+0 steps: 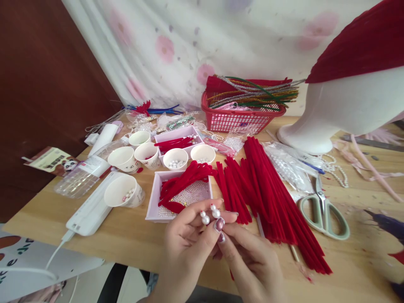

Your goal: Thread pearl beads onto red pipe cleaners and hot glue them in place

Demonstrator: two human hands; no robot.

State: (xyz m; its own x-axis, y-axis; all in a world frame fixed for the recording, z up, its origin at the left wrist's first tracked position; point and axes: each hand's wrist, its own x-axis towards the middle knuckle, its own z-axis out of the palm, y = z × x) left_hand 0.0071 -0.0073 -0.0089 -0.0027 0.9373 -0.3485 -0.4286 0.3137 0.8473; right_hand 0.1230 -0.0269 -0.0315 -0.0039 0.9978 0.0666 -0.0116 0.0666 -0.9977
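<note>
My left hand (186,242) and my right hand (249,261) meet at the table's front edge, fingertips pinched together around a small cluster of white pearl beads (210,213). What the beads are mounted on is hidden by my fingers. Just beyond my hands lies a pink tray (152,201) holding small pearls and bent red pipe cleaners (183,183). To the right, a large pile of straight red pipe cleaners (271,198) spreads across the wooden table (132,235).
Several white paper cups (123,191) sit left of the tray, some holding beads. Green-handled scissors (325,210) lie right of the red pile. A red basket (243,118) of mixed pipe cleaners stands at the back, a white mannequin head (344,109) at right, a white charger (91,210) at left.
</note>
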